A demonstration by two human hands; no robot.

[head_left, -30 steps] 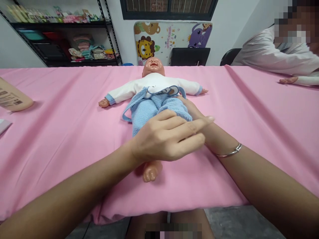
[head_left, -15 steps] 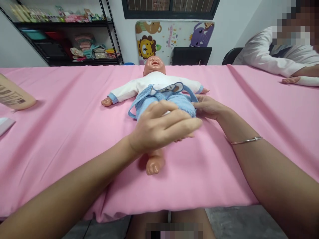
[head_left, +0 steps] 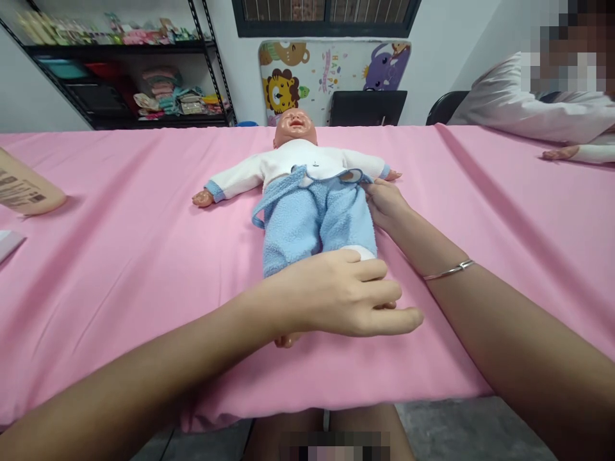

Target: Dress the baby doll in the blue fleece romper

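Note:
A baby doll (head_left: 295, 128) in a white long-sleeved top (head_left: 288, 160) lies on its back, arms spread. Blue fleece overalls (head_left: 293, 237) cover its legs, with the bib folded at the waist and a strap looped out at the left. My left hand (head_left: 341, 294) is palm down over the lower legs, its index finger at the white cuff of the right-hand trouser leg; the thumb is hidden and the outer fingers are spread. At the waist's right side, my right hand (head_left: 389, 203) has its fingers closed on the overalls' edge. A doll foot (head_left: 287, 340) shows below my left wrist.
Pink cloth (head_left: 144, 269) covers the table. A beige bottle (head_left: 29, 186) and a white item (head_left: 8, 244) lie at the left edge. Across the table, a person in white sleeves (head_left: 500, 102) rests an arm beside another doll's hand or arm. Black shelves (head_left: 129, 48) stand behind.
My left hand has moved down and right with the white cuff, and the blue trouser legs now lie stretched out straighter. The bib has flattened. My right hand stays near the waist.

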